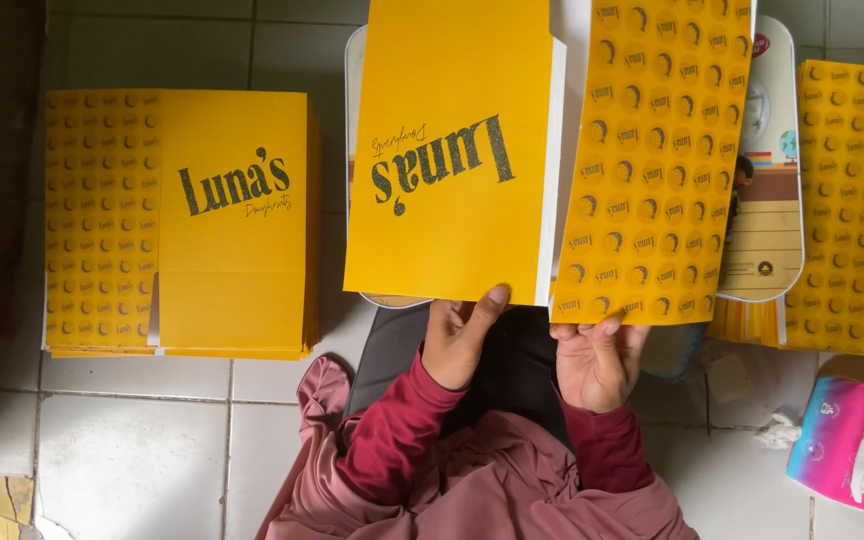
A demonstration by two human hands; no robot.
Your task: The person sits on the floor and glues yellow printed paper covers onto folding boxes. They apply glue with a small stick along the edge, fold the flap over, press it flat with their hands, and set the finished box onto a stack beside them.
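Flat box blank [552,150]: a yellow die-cut carton sheet, unfolded, that I hold at its near edge over my lap; one panel is plain yellow with dark lettering, the other carries a repeated round pattern, and a white inner flap shows between them.
Left hand [457,340]: my fingers curl under the plain panel, the thumb pressed on top at the lower edge, pinching the card.
Right hand [597,360]: palm up beneath the patterned panel, fingertips closed on its lower edge in a light pinch.
Tray beneath [777,200]: a white rounded board with a printed picture lies under the blank, showing past its right side.
Left stack [177,225]: a neat pile of the same yellow blanks on the tiled floor [132,450], well apart from my hands.
Right stack [852,200]: more patterned blanks, just beside the tray.
Tissue pack [850,455]: pink and blue, on the floor near my right knee, with a crumpled tissue [777,432] beside it.
Risk, in my judgement: I grip only the near edge, so the far panels could sag or crease off the score line; uneven pull between my hands could skew a fold; a slip would drop the sheet onto the tray.
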